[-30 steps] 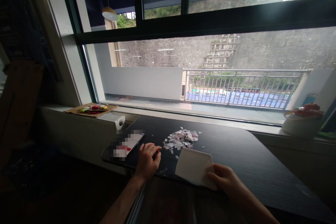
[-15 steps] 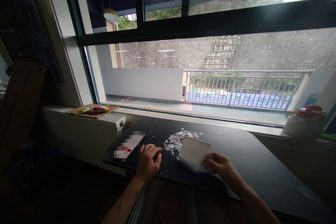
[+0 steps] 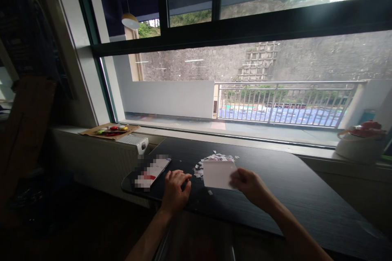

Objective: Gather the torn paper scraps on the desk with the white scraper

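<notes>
My right hand [image 3: 248, 183] grips the right edge of a stiff white rectangular card [image 3: 218, 175], thumb and fingers closed on it. The card stands tilted over the near side of a heap of small torn white paper scraps [image 3: 215, 157], hiding part of it. One loose scrap [image 3: 210, 192] lies below the card. To the left, my left hand [image 3: 177, 187] rests at the near edge of the dark table [image 3: 269, 167], palm down with loosely bent fingers and nothing in it. Its fingertips are just left of the scraps, apart from them.
A phone [image 3: 157, 171] with a partly blurred screen lies on the table's left end. Beyond it, a brown board [image 3: 88, 131] with colourful small items sits on the sill above a radiator [image 3: 101, 151]. A white container [image 3: 357, 147] stands on the right sill below the window.
The card has moved left with my right hand and turned more level along its top edge, now in front of the scraps. My left hand stays in about the same place.
</notes>
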The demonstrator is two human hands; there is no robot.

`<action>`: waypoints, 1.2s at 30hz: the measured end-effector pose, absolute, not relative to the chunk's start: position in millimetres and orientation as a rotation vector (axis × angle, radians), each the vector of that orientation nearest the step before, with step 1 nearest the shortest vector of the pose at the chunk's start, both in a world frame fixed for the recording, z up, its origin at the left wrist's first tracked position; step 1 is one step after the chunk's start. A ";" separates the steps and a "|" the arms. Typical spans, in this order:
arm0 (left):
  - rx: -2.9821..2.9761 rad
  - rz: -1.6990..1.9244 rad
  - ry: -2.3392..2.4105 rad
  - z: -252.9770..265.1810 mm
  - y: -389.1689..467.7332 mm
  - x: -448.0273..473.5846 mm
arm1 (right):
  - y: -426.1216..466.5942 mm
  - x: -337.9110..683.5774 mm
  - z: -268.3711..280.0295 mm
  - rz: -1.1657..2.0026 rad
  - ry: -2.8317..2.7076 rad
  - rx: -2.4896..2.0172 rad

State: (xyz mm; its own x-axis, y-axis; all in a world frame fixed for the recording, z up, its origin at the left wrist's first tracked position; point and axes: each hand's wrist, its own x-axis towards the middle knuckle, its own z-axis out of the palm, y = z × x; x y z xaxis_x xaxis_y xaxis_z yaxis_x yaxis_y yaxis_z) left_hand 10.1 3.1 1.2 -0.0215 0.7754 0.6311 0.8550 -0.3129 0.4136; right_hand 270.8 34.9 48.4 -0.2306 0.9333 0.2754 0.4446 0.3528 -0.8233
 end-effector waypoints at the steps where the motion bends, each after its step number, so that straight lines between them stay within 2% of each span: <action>1: -2.130 -1.258 -1.783 1.2 3.2 10.6 | 35.5 275.5 47.3 0.799 -1.825 -1.205; 10: -2.129 -1.268 -1.788 1.6 2.7 12.1 | 61.0 263.3 30.2 0.880 -1.712 -1.131; 36: -2.114 -1.250 -1.743 2.2 0.9 12.2 | 28.0 276.4 31.7 1.053 -1.505 -1.109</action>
